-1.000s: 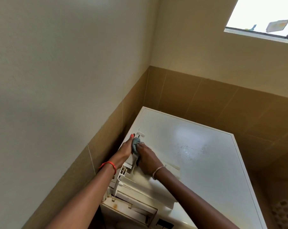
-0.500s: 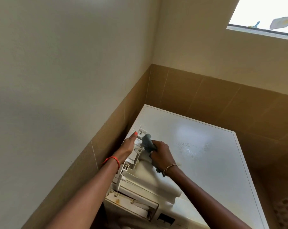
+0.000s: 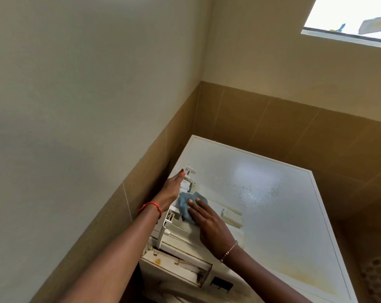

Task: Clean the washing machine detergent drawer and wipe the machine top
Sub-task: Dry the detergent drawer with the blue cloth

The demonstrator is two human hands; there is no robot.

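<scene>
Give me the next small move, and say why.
Probably slide the right hand, which lies flat on the cloth, along the drawer toward its near end. The left hand holds the drawer's far end steady on the machine top, and the near part looks yellowed.

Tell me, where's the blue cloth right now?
In the head view, the blue cloth sits below centre, pressed by the flat right hand against the drawer, which the left hand holds at the left edge of the machine top.

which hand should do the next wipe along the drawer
Right. The right hand presses the blue cloth onto the detergent drawer, while the left hand grips the drawer's edge, steadying it.
</scene>
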